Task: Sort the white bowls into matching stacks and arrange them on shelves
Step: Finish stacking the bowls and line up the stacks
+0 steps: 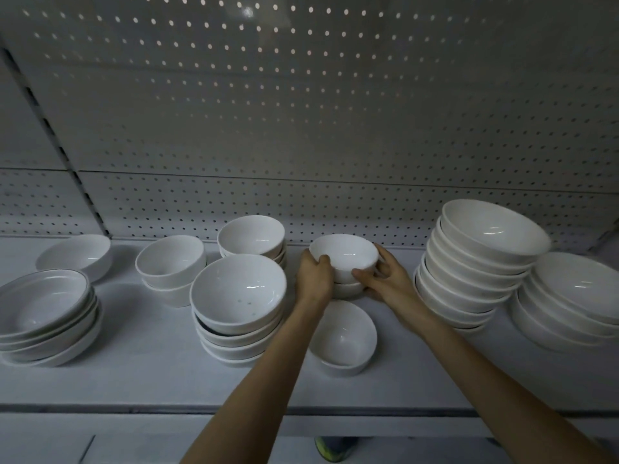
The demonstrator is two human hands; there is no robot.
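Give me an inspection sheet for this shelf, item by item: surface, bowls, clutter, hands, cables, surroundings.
Surface: white shelf, with bowls along its whole width.
Job's things: small bowl stack at centre back; lone small bowl in front of it; tall wide-bowl stack and far-right stack to the right; front deep stack, back deep stack and two-bowl stack to the left; shallow stack and single bowl at far left.
Clutter: nothing seen.
Grippers: left hand and right hand grip the small bowl stack from either side.
Cables: nothing seen.
Surroundings: perforated back panel; a shoe below the shelf edge.
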